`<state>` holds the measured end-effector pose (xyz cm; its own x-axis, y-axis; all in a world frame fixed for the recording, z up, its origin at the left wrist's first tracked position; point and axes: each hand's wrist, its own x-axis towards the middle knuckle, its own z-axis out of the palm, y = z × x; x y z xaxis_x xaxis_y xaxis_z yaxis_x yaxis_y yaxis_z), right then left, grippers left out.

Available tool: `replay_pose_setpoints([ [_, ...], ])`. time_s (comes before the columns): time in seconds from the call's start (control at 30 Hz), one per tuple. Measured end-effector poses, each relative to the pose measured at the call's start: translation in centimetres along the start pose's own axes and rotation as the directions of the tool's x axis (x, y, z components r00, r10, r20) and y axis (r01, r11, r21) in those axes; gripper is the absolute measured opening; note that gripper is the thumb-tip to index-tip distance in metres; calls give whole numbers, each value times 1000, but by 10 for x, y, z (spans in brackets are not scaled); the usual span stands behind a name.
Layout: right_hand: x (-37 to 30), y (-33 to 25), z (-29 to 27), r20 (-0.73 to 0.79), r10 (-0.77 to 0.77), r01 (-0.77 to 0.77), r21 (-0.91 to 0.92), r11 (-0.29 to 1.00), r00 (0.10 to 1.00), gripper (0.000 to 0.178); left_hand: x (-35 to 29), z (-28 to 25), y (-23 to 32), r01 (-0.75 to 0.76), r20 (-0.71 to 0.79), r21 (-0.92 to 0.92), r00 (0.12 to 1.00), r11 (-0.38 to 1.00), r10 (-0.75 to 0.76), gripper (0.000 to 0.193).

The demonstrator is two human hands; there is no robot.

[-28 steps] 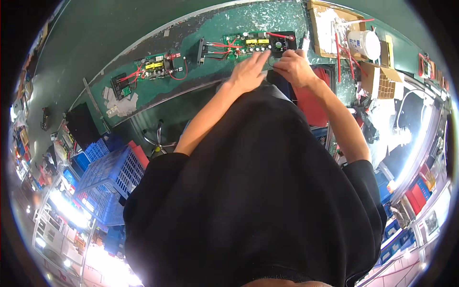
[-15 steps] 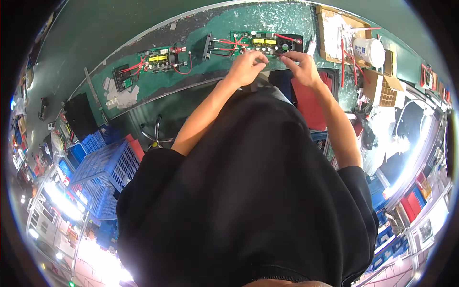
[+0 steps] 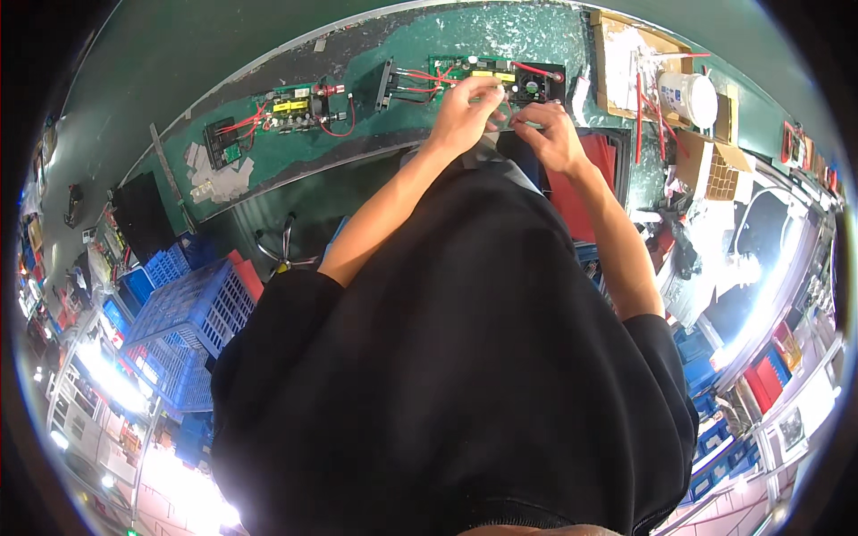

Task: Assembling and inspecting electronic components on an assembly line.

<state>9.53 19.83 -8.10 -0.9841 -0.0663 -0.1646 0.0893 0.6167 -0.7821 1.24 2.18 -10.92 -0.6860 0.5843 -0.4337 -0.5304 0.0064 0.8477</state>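
Curling narrowly at upper centre of the frame, the left hand and right hand hide any hold; I cannot tell. Just beyond lies the circuit board; careless pulling could loosen its red wires.

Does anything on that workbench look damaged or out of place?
Yes. The green bench looks worn, with pale scuffs beyond the right-hand circuit board. Ragged pale patches near its left end also look odd, like torn scraps, though I can't tell what they are.
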Motion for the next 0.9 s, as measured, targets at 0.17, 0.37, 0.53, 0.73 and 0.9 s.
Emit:
replay_pose_setpoints([
  [0.17, -1, -16, 3, -17, 40, -40, 7, 999, 999, 18, -3, -3, 0, -81, -46, 157, 995, 984, 89, 23],
  [0.37, 5, -25, 28, -241, -95, 44, -208, 977, 966, 20, -3, -10, -15, 97, -195, 227, 979, 969, -52, 18],
  [0.53, 11, -12, 43, -236, -302, 212, -341, 916, 924, 20, -2, -31, -11, 543, 34, -302, 828, 784, -560, 18],
  [0.73, 36, -8, 53, -147, -404, 309, -433, 847, 903, 14, -8, -46, -35, 275, -202, 48, 944, 960, -260, 13],
  [0.9, 64, 12, 57, -103, -342, 250, -494, 833, 934, 9, -20, -79, 15, -255, -43, 931, 633, 261, 773, 17],
])
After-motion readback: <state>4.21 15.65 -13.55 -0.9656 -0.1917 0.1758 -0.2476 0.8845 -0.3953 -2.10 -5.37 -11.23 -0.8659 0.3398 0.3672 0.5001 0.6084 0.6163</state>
